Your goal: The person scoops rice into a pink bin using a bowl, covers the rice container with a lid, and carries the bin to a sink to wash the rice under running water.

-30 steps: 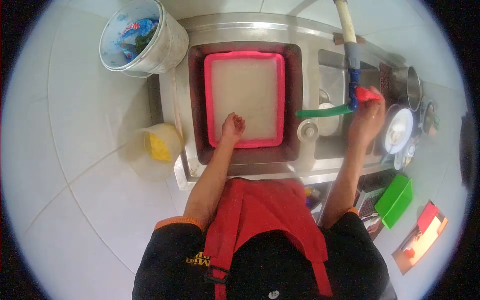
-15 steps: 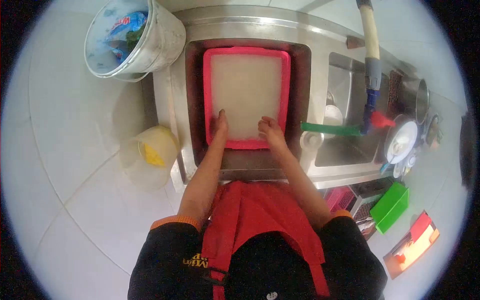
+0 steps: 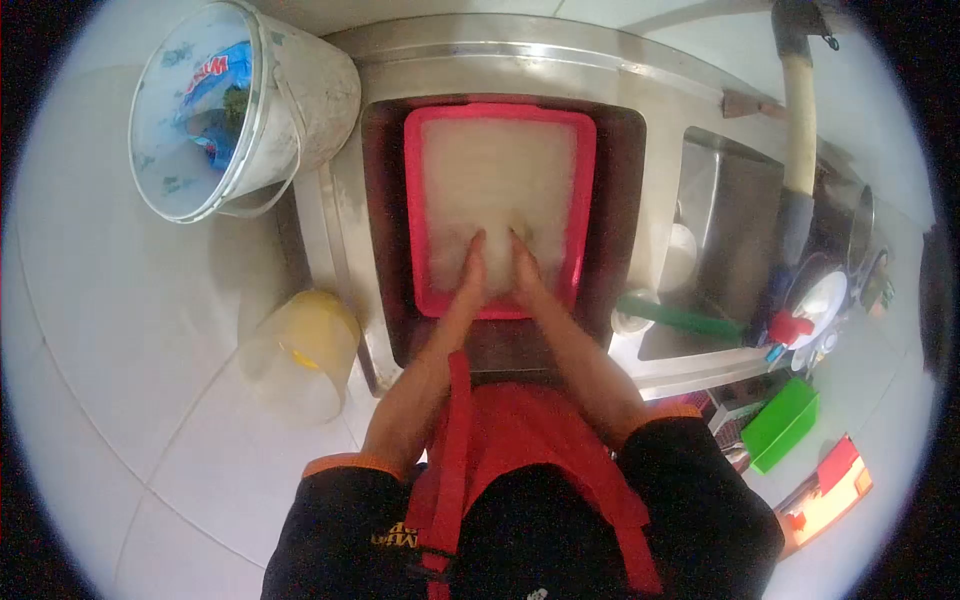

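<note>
A pink-rimmed tray [image 3: 413, 215] full of cloudy, pale liquid [image 3: 500, 165] sits in the left basin of a steel sink [image 3: 480, 40]. My left hand [image 3: 474, 268] is in the lower middle of the tray, its fingers partly in the liquid. Close on its right is my right hand [image 3: 524, 265], also partly in the liquid, with a small gap between the two. Blur and the cloudy liquid hide the fingers of both hands, and whether they hold anything cannot be made out.
A white bucket [image 3: 320, 105] with a blue bag stands at the upper left, a yellowish container [image 3: 325, 330] below it. To the right are a second basin [image 3: 735, 240], a pipe [image 3: 800, 120], a green tube [image 3: 680, 315], a plate [image 3: 820, 305] and a green box [image 3: 785, 425].
Both hands have come closer together, toward the middle of the tray, and reach deeper into the liquid. The camera view has shifted a little.
</note>
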